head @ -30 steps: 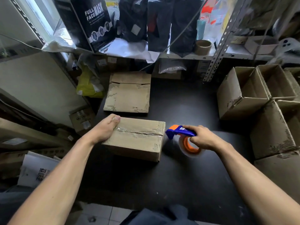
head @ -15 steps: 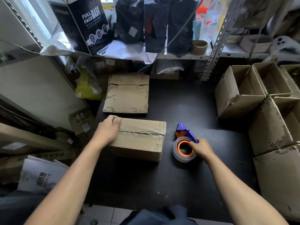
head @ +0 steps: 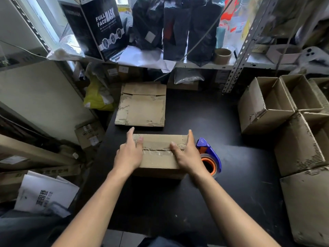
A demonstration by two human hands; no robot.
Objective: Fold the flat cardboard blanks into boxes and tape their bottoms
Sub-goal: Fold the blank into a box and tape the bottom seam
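A folded cardboard box (head: 157, 160) lies bottom-up on the black table (head: 222, 184), clear tape running along its centre seam. My left hand (head: 129, 154) holds the box's left end, thumb on top and fingers along the side. My right hand (head: 187, 155) holds the right end the same way. A blue and orange tape dispenser (head: 210, 157) stands on the table just right of the box, partly hidden behind my right hand. A stack of flat cardboard blanks (head: 142, 106) lies behind the box.
Several assembled open boxes (head: 267, 104) crowd the table's right side. A metal shelf (head: 195, 63) with black bags, a mask carton and an empty tape core (head: 222, 55) runs along the back. Papers and cartons (head: 44, 193) pile on the left.
My right hand set the tape dispenser down beside the box, let it go and moved onto the box's right end. My left hand stays at the left end.
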